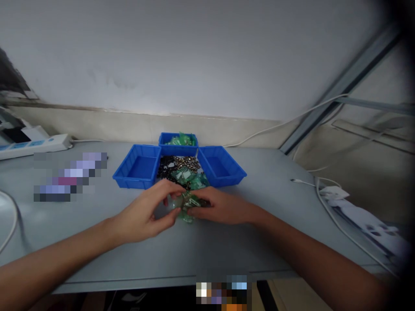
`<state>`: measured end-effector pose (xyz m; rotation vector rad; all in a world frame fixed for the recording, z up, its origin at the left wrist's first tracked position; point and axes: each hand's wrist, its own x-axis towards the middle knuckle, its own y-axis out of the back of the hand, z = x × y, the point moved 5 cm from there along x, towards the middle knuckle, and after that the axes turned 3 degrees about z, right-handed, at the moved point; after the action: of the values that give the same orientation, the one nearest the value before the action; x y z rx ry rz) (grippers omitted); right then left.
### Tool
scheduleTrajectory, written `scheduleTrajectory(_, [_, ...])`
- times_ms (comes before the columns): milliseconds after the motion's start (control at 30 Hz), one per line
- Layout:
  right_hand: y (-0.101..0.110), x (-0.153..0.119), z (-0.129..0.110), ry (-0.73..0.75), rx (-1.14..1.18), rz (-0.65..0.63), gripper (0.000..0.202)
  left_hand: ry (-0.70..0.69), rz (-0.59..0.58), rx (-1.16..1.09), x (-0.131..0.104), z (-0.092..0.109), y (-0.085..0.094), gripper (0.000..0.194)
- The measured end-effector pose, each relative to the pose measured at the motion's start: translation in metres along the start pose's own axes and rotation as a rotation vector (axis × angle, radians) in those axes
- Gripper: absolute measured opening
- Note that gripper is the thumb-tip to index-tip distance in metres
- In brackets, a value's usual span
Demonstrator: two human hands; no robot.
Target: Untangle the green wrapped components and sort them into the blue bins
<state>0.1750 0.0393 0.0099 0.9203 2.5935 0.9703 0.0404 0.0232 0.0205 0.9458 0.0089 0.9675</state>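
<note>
My left hand point(147, 211) and right hand point(220, 207) both pinch a small green part point(187, 206), fingers closed on it just above the table point(259, 242). Behind it lies a heap of green and dark parts point(181, 170) between two blue bins point(138, 172).

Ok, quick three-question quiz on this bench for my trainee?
1. True or false: the left blue tray holds green parts.
2. Which tray holds green parts? A) back tray B) right tray C) none
3. What lies on the table between the side trays?

Key:
1. False; it looks empty.
2. A.
3. A loose pile of dark and green small parts; the left hand and right hand meet on green pieces at its near edge.
</note>
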Motion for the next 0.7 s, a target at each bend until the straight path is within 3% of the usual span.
scheduleTrajectory(100, [0.002,-0.001,-0.001,-0.013,-0.053,-0.010,0.020,0.126,-0.071,-0.040,0.001,-0.009,-0.004,0.032])
scheduleTrajectory(200, [0.006,-0.002,0.000,-0.060,-0.049,0.027,0.023,0.137,-0.182,-0.046,0.001,-0.011,-0.008,0.017])
scheduleTrajectory(467, [0.014,-0.001,0.008,-0.116,0.018,0.165,0.023,0.132,-0.117,0.039,0.001,-0.015,-0.003,0.021])
scheduleTrajectory(700, [0.014,-0.002,0.009,-0.164,0.132,0.197,0.026,0.256,-0.094,-0.041,0.002,-0.018,0.000,0.019])
